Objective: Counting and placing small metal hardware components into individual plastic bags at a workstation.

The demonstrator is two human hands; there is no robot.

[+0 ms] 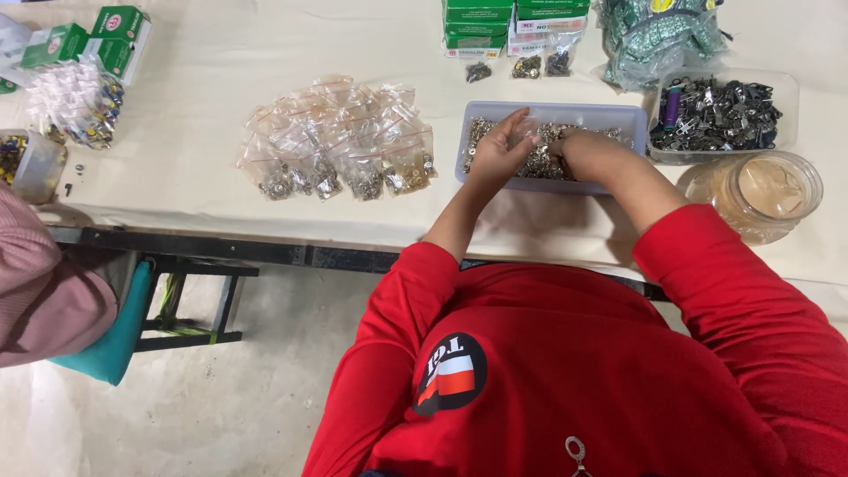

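A shallow pale-blue tray (629, 117) full of small silvery metal pieces stands on the cream-covered table in front of me. My left hand (496, 157) is over the tray's left half, fingers pinched on what looks like a small clear plastic bag (527, 130). My right hand (590, 152) rests in the middle of the tray, knuckles up, with its fingertips buried among the metal pieces, so what it holds is hidden. Both red sleeves reach forward from the bottom of the view.
A heap of small filled clear bags (340, 141) lies left of the tray. To the right are a clear tray of dark metal parts (717, 113) and a round plastic jar (761, 193). Green boxes (512, 22) line the far edge. Another person's pink sleeve (35, 291) is at left.
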